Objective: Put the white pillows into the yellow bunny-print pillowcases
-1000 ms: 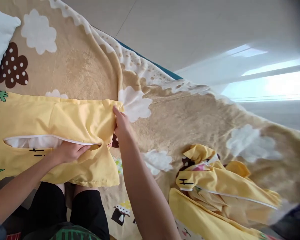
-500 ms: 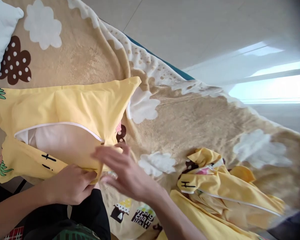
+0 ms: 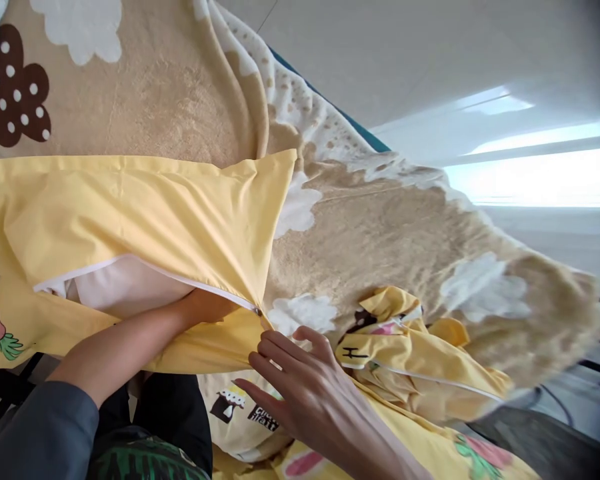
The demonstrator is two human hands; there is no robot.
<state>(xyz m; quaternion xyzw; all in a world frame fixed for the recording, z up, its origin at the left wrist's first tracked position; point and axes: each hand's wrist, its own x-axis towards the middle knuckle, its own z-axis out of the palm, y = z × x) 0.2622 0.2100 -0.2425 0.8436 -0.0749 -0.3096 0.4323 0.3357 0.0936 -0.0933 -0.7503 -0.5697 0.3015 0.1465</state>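
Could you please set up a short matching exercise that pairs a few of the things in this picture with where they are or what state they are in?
Things:
1. left hand
2. right hand
3. crumpled yellow cover
4. white pillow

Places or states:
A. lies bunched on the beige blanket, to the right
B. shows through the open zip of the yellow pillowcase
C. fingers spread, grip open, just below the end of the zip
D. reaches into the pillowcase opening

Pairs: 1-D, 2-C, 3-A, 4-B

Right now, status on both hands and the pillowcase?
Left hand inside yellow pillowcase opening, on white pillow. Right hand open by zipper end. Crumpled second pillowcase alongside.
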